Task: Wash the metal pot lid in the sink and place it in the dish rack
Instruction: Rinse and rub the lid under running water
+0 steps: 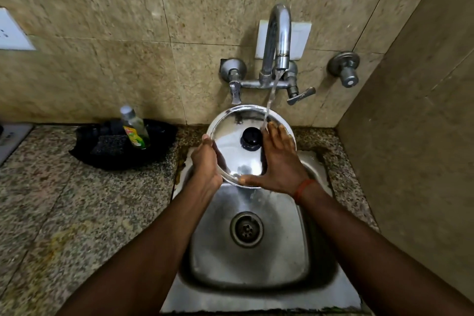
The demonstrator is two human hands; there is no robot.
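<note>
While water runs from the tap (278, 33), we find the metal pot lid (241, 146) held above the back of the sink (295, 259), tilted with its knobbed face (251, 138) toward us and its upper rim under the spout. We take the sink as our landmark throughout.

Our left hand (206, 161) grasps the lid's left rim, fingers (208, 140) curled over the edge. Our right hand (279, 161) lies flat on the lid's right half, fingers (275, 129) spread and unclenched, thumb along the lower rim; the stream strikes near those fingertips. We judge the step in hand to be rinsing, with the right hand rubbing the surface.

The lid is round, so no long axis governs the grip; what matters is its tilt, which sends water off the lower rim into the sink. Both hands touch it, the left bearing it.

Left of the sink, on the table (64, 200), stand a soap bottle (134, 129) and a dark scrubber (110, 145) in a black tray. No dish rack is in view; we cannot tell on which side of the sink it lies.
</note>
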